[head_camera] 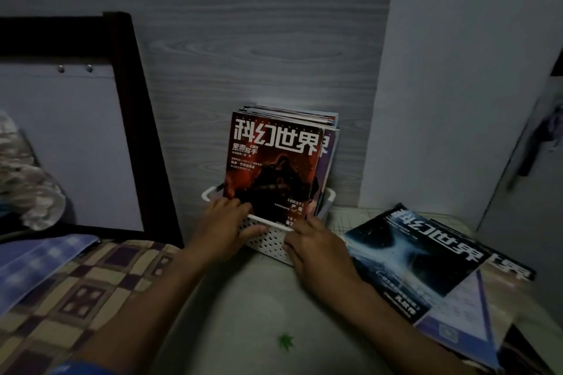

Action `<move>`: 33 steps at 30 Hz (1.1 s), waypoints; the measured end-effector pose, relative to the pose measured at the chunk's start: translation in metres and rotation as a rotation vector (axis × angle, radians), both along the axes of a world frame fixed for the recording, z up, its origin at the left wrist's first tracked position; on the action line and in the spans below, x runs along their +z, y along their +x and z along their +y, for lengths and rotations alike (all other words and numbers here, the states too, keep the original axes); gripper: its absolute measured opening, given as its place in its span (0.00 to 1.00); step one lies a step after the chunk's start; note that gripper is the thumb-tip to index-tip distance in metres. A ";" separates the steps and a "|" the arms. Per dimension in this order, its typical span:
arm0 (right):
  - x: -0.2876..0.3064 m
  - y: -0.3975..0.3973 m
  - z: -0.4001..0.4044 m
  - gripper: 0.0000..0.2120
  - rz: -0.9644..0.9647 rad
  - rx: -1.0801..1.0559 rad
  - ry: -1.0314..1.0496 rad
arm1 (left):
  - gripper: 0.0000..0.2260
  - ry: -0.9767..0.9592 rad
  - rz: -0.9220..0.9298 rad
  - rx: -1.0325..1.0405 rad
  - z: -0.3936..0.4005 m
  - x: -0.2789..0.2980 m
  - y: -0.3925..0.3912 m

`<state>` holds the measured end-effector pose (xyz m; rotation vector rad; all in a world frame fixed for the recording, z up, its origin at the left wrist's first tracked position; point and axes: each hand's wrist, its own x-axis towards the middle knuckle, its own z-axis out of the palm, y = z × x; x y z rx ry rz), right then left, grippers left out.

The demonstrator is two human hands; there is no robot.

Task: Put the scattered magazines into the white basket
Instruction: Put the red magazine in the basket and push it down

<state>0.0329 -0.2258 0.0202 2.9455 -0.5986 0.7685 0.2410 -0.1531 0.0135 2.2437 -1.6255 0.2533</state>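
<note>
Single head-worn view, forward and down, close over white basket [268,237].

White perforated plastic basket [268,239], dotted with small dark holes. Front upright magazine [271,164]: red and black cover, white title characters. Flat top magazine [417,256] at right: dark blue and black, pale starburst, white title. Loose sheet [463,310] beneath: pale lavender with blue lines. Checked bedcover [91,277]: tan and dark purple squares. Grey wood-grain wall panel [243,39]. Small green leaf mark [285,341] on pale grey-green tabletop [243,298].
</note>
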 end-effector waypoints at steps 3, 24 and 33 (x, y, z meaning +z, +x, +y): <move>0.001 -0.008 -0.001 0.10 -0.010 0.019 -0.025 | 0.24 -0.049 -0.031 0.028 0.005 -0.010 -0.010; 0.053 0.065 -0.094 0.42 -0.879 0.017 1.479 | 0.44 -0.371 1.228 -0.074 -0.063 0.059 0.054; 0.056 0.066 -0.092 0.33 -0.997 0.263 1.165 | 0.31 -0.730 1.149 -0.272 -0.071 0.043 0.072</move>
